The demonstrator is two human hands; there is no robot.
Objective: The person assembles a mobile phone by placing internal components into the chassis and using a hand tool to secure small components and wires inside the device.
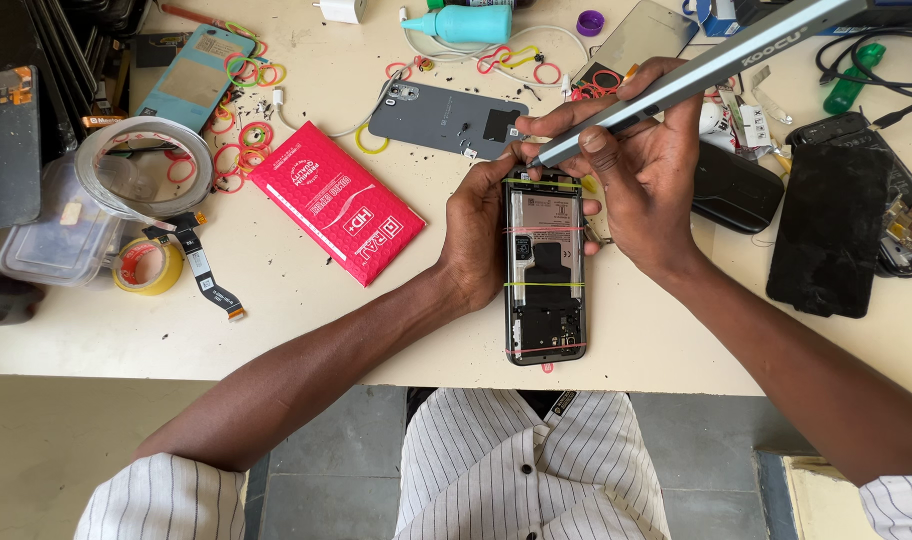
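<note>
An opened phone (545, 275) lies on the table with its back off, its insides showing, and several rubber bands stretched across it. My left hand (476, 230) grips its left edge near the top. My right hand (641, 165) holds a long grey pen-shaped electric screwdriver (696, 70), its tip pressed at the phone's top edge. A grey phone back cover (446, 118) lies just beyond my hands.
A red padded pouch (336, 200), tape rolls (146, 265), a flex cable (204, 270), loose rubber bands (246, 140) and a clear plastic box (51, 235) lie to the left. Dark phones and screens (831, 230) lie to the right. A teal bottle (466, 22) and another phone (191, 75) lie at the back.
</note>
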